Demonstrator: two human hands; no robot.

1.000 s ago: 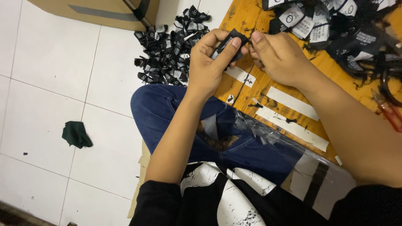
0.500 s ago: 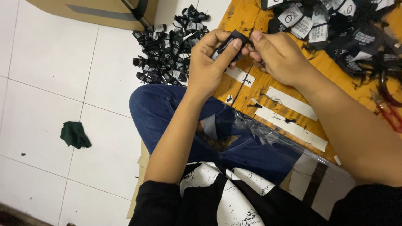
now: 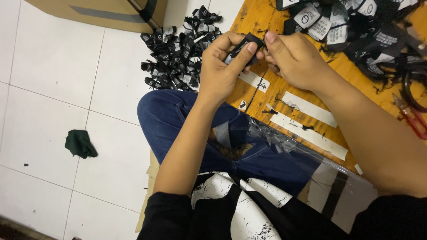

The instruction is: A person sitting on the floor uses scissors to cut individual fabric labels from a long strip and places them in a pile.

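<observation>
Together both hands pinch black label (image 3: pixel 246 46): left hand (image 3: pixel 222 66), right hand (image 3: pixel 296 60), above wooden board (image 3: pixel 267 20).

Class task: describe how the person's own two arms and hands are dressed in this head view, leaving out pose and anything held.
Both forearms are bare; black sleeves cover only the upper arms. The left hand and right hand wear no gloves, rings or watch.

Dark green cloth scrap (image 3: pixel 80 143) alone on white floor tiles (image 3: pixel 49 75). Cardboard box (image 3: pixel 102 11) at top edge. Red snips (image 3: pixel 411 116) on orange wooden board (image 3: pixel 267 20), white paper strips (image 3: pixel 309 109) near them.
</observation>
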